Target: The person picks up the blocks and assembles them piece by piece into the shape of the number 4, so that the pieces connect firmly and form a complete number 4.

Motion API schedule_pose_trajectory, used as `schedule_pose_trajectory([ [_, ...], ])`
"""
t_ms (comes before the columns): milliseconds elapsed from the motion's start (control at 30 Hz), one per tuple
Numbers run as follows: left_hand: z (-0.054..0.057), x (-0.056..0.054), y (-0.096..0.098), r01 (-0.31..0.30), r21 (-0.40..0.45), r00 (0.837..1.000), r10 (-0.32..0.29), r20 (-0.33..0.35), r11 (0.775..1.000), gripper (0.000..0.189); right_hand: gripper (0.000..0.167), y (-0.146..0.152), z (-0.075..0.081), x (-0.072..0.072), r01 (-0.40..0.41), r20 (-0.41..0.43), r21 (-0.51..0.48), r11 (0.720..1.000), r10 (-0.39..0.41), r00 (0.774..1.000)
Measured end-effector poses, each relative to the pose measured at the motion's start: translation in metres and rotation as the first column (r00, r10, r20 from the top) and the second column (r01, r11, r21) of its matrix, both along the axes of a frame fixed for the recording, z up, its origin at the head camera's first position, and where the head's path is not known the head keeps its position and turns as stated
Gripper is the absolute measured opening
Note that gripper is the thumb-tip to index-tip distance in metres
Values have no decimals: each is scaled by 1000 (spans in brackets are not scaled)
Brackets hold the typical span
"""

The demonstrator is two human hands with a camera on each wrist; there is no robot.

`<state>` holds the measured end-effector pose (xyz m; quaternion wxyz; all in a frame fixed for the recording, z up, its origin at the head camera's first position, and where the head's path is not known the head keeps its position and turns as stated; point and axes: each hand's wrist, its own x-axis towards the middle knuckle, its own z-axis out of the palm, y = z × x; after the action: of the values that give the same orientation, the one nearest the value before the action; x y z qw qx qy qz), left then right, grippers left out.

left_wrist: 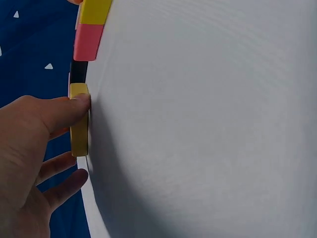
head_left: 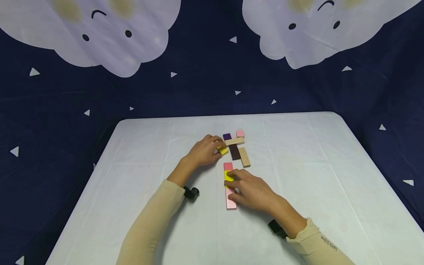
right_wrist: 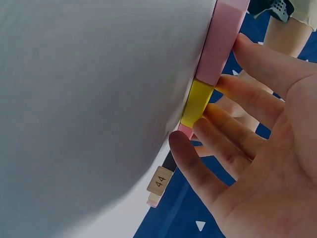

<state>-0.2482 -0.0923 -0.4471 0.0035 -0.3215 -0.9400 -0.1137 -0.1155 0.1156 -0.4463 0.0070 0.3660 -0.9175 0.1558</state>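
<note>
My left hand pinches a yellow block between thumb and fingers. In the left wrist view the thumb lies on the face of this yellow block, with two other fingers held apart from it. Nearer to me, a straight row joins a dark pink block, a second yellow block and a long light pink block end to end. My right hand touches this row from the right, its fingers spread and fairly straight along the light pink block and the yellow block.
Beyond the row lie a dark brown block, a tan block, another tan block set crosswise, a dark purple block and a small pink block. The white table ends at a dark blue cloth.
</note>
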Motion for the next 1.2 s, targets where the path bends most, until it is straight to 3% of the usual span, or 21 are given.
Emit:
schedule_pose_trajectory([
  [300, -5, 3, -2, 16, 40, 1000, -17, 21, 999, 32, 35, 1, -1, 2, -2, 5, 2, 1000, 2, 1000],
  [900, -2, 9, -14, -67, 133, 991, 50, 126, 989, 32, 35, 0, 1, 1, 8, 24, 9, 1000, -8, 1000],
  [1200, 0, 17, -20, -64, 144, 989, 44, 138, 987, 34, 36, 1, 2, 1, 7, 28, 5, 1000, -8, 1000],
])
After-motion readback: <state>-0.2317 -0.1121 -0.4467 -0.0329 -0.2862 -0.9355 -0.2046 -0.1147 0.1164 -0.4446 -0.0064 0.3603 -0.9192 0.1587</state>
